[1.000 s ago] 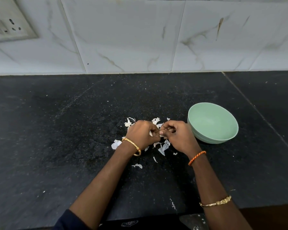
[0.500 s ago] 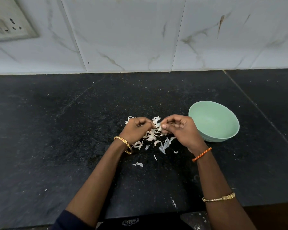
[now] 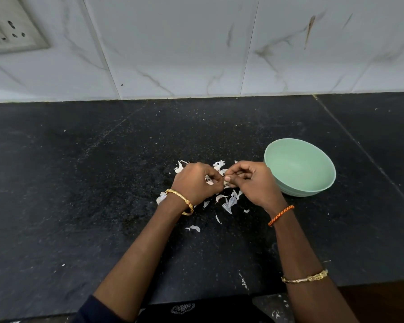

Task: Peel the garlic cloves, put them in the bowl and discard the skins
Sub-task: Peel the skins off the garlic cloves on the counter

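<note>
Working just left of the green bowl [image 3: 299,169], the person has both hands together above a scatter of papery garlic skins [image 3: 229,201] on the dark surface [image 3: 103,183]. The left hand [image 3: 196,183] is curled round a small pale piece, seemingly a garlic clove [image 3: 210,180], though only a sliver of it shows between the fingers. The right hand [image 3: 250,180] meets it from the bowl side, thumb and forefinger pinched at the clove's tip, likely on a flap of skin; what exactly sits in that pinch is too small to tell. The bowl's visible inside looks bare, and its near part is hidden by the rim. A clove is judged small, firm and light, and slippery once bared, so a hold round its thick middle suits, with the nails working at the pointed end. The skins are thin, brittle and nearly weightless; they will tear and cling to fingers, so sweeping them together should serve better than lifting them singly. More skins lie left of the bowl, beyond the hands.
</note>
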The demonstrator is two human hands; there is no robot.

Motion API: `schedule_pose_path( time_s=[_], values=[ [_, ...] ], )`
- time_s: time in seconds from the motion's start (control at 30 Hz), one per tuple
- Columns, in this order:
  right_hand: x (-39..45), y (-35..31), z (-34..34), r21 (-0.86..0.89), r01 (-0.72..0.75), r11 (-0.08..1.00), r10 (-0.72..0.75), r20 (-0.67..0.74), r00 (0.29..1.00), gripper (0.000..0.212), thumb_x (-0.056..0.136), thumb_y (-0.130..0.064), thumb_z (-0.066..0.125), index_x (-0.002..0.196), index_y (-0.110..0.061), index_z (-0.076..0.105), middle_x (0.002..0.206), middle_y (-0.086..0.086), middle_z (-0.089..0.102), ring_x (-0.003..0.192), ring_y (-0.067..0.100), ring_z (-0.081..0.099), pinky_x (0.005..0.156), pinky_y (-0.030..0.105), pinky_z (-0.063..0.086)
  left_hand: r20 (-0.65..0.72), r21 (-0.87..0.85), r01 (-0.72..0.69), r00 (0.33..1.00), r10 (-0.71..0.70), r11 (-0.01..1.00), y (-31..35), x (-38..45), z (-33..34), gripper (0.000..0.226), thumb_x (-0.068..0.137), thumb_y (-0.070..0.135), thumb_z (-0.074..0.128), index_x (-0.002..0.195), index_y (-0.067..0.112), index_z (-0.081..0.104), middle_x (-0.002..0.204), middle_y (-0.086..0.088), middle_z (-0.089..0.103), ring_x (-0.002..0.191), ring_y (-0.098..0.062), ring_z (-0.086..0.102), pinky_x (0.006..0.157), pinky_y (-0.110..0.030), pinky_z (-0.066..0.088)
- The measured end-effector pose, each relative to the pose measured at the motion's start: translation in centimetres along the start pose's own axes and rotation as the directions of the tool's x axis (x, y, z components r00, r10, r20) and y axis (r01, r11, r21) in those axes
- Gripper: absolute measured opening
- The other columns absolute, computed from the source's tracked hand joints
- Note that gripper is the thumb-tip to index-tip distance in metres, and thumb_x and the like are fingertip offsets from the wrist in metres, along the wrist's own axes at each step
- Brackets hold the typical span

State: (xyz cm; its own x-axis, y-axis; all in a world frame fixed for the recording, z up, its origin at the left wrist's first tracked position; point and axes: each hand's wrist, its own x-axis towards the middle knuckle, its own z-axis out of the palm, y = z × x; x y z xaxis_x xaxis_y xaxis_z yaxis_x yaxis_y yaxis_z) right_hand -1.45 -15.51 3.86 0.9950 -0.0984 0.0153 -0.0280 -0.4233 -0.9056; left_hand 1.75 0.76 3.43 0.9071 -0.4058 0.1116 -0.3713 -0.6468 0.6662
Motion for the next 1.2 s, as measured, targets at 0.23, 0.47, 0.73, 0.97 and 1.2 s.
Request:
schedule_pose_path(
  time_s=[0.23,0.47,0.73,0.97,1.2],
  values=[
    [-0.1,0.0,0.5,-0.049,0.006,0.999,-0.008,-0.024,1.0,0.013,0.081,-0.004,0.073,0.076,-0.016,0.07,0.072,0.001,0.07,0.067,0.016,0.069,0.072,0.032,0.059,-0.098,0.247,0.043,0.995,-0.019,0.968,1.3,-0.4,0.2,0.012,0.079,0.032,0.064,0.074,0.021,0.064,0.082,0.01,0.062,0.079,-0.008,0.056,0.06,-0.023,0.034],
    [-0.2,-0.4,0.7,0.064,-0.008,0.998,0.011,-0.042,0.999,0.017,0.082,0.0,0.071,0.075,-0.015,0.069,0.07,0.0,0.07,0.064,0.007,0.068,0.065,0.021,0.056,-0.127,0.245,0.025,0.992,0.006,0.969,1.3,-0.2,0.6,0.018,0.081,0.033,0.062,0.069,0.025,0.05,0.079,0.01,0.055,0.073,-0.006,0.047,0.051,-0.017,0.026],
    [-0.6,-0.8,-0.2,0.305,-0.012,0.952,0.003,0.031,1.0,0.016,0.081,0.008,0.069,0.081,-0.008,0.069,0.076,0.007,0.069,0.067,0.011,0.069,0.066,0.019,0.056,0.073,-0.37,0.129,0.991,-0.109,0.92,-0.2,0.4,0.0,0.018,0.085,0.01,0.063,0.07,0.019,0.057,0.063,0.011,0.052,0.048,0.002,0.042,0.051,-0.012,0.035],
    [-0.6,-0.7,-0.5,0.393,-0.027,0.919,0.014,0.038,0.999,0.016,0.081,0.008,0.067,0.085,-0.008,0.07,0.077,0.004,0.071,0.074,0.014,0.068,0.072,0.023,0.058,0.125,-0.526,0.249,0.969,-0.215,0.814,-0.7,0.7,-0.5,0.036,0.1,0.013,0.036,0.064,0.013,0.039,0.062,-0.006,0.035,0.05,-0.011,0.033,0.043,-0.014,0.031],
    [-0.7,-0.8,-0.3,0.407,-0.038,0.913,0.033,0.021,0.999,0.015,0.082,0.008,0.066,0.086,-0.007,0.069,0.08,0.006,0.07,0.073,0.012,0.069,0.07,0.02,0.057,0.128,-0.572,0.2,0.98,-0.154,0.795,-0.4,0.4,-0.6,0.019,0.096,0.007,0.051,0.08,0.008,0.06,0.071,0.007,0.06,0.044,-0.005,0.049,0.041,-0.008,0.033]
  ],
)
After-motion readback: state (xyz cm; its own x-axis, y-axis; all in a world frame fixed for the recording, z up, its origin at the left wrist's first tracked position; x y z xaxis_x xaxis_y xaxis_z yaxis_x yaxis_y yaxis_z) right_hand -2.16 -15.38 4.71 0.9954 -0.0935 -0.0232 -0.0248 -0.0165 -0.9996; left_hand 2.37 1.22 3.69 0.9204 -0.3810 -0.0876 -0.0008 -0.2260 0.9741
